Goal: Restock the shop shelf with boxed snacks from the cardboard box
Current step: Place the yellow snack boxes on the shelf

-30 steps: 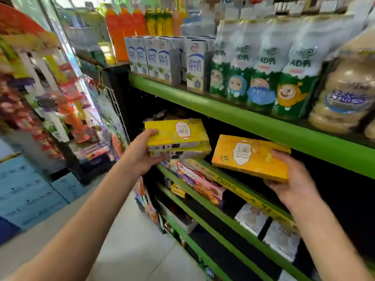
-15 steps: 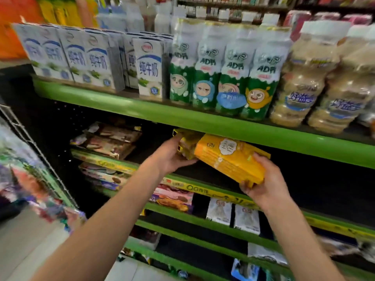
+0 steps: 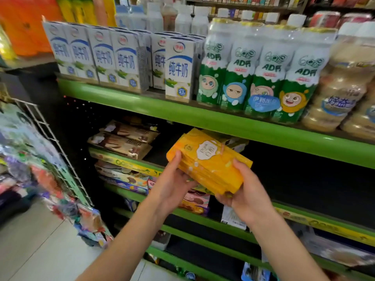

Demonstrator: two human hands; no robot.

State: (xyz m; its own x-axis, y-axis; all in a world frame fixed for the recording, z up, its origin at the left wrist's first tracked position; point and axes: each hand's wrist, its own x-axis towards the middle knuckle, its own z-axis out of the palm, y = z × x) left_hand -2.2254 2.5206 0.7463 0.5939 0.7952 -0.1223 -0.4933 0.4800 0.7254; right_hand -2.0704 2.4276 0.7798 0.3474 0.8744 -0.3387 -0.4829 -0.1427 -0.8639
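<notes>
The left hand [image 3: 172, 185] grips the near left edge of a stack of yellow snack boxes [image 3: 209, 161], thumb lying along the top face and fingers curled beneath it. The right hand [image 3: 243, 191] holds the stack's lower right end, thumb pressed on the top face near the corner and fingers wrapped under. Between the two hands the stack tilts, its far end raised toward the dark opening under the upper green shelf edge [image 3: 223, 122]. How many boxes make up the stack cannot be told, though several edges show along its side. Just beyond the stack, more yellow boxes [image 3: 233, 140] lie inside the opening, partly hidden.

To the left of the left hand, brown biscuit packs [image 3: 121, 140] lie stacked on the same shelf level, with a yellow price strip [image 3: 125, 163] along its front. Below both hands run further green shelves [image 3: 203, 218] carrying colourful packets [image 3: 125, 177].

Above the hands, on the upper shelf, stand white milk cartons [image 3: 178, 69] with blue lettering, then to their right green-and-white bottles [image 3: 261, 74] with cartoon faces, and farther right beige bottle packs [image 3: 343, 88].

Far to the left of the left hand, a wire rack [image 3: 52, 142] hangs with blurred packets, above a pale tiled floor [image 3: 40, 250].
</notes>
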